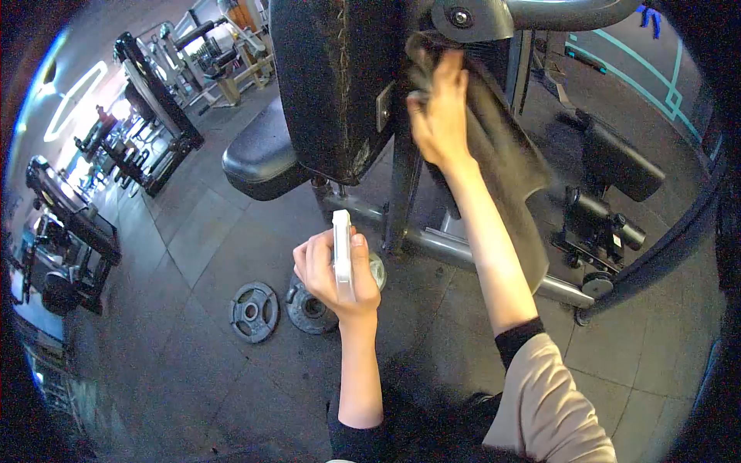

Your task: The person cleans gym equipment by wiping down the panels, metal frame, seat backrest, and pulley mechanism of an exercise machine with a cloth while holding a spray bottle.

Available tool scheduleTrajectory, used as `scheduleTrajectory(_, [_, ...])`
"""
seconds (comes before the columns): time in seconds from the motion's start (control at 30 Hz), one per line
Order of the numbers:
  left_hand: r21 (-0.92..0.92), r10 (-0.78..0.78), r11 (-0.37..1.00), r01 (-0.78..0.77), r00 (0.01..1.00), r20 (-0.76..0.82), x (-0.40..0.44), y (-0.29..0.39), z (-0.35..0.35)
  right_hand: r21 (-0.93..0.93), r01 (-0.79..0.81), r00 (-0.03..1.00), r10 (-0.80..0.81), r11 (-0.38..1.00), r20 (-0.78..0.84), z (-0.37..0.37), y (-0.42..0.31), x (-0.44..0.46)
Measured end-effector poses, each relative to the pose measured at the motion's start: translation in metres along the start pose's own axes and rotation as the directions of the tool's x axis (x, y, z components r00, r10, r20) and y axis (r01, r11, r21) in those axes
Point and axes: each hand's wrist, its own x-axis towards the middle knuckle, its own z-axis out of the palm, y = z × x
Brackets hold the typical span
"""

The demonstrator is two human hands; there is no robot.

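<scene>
My left hand [337,274] is wrapped round a narrow pale object [342,251], seen edge-on, that looks like a phone in a clear case. Higher up, my right hand [444,116] is at the top of a dark garment [502,162], with cloth between thumb and fingers. The garment hangs down beside the black back pad [332,85] of a gym machine, and its lower part is smeared by motion. Part of the grip is hidden or blurred.
A black seat pad [262,154] juts out left of the back pad. Below it, weight plates [255,312] lie on the tiled floor [185,370]. A grey frame tube [494,266] runs low to the right. More machines [158,100] stand left, and a padded one [621,158] stands right.
</scene>
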Motion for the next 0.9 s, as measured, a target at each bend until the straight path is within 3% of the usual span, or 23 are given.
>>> scheduleTrajectory(0.03, [-0.019, -0.027, 0.999, 0.027, 1.000, -0.001, -0.001, -0.001, -0.001, -0.120, 0.055, 0.993, -0.041, 0.991, 0.115, 0.009, 0.009, -0.008])
scheduleTrajectory(0.17, [-0.041, -0.064, 0.997, 0.064, 0.998, 0.001, -0.001, -0.007, -0.001, -0.293, 0.098, 0.989, -0.060, 0.951, 0.135, 0.017, 0.020, -0.028])
scheduleTrajectory(0.37, [-0.036, -0.086, 0.996, 0.086, 0.996, 0.012, -0.008, -0.011, 0.007, -0.318, 0.130, 0.942, -0.016, 0.939, 0.336, 0.026, 0.023, -0.110])
scheduleTrajectory(0.5, [-0.040, -0.098, 0.994, 0.099, 0.995, 0.024, -0.008, -0.008, 0.010, -0.284, 0.032, 0.889, 0.103, 0.958, 0.446, 0.046, 0.022, -0.170])
scheduleTrajectory(0.7, [-0.052, -0.077, 0.996, 0.079, 0.996, 0.045, -0.009, -0.005, 0.012, -0.369, -0.018, 0.851, 0.208, 0.929, 0.482, 0.044, 0.013, -0.188])
scheduleTrajectory(0.83, [-0.085, -0.089, 0.992, 0.094, 0.994, 0.066, -0.007, -0.004, 0.012, -0.398, -0.057, 0.926, 0.197, 0.916, 0.322, 0.025, 0.009, -0.119])
scheduleTrajectory(0.9, [-0.103, -0.086, 0.990, 0.093, 0.994, 0.072, -0.008, -0.003, 0.014, -0.391, -0.113, 0.975, 0.177, 0.913, 0.133, 0.014, 0.004, -0.075])
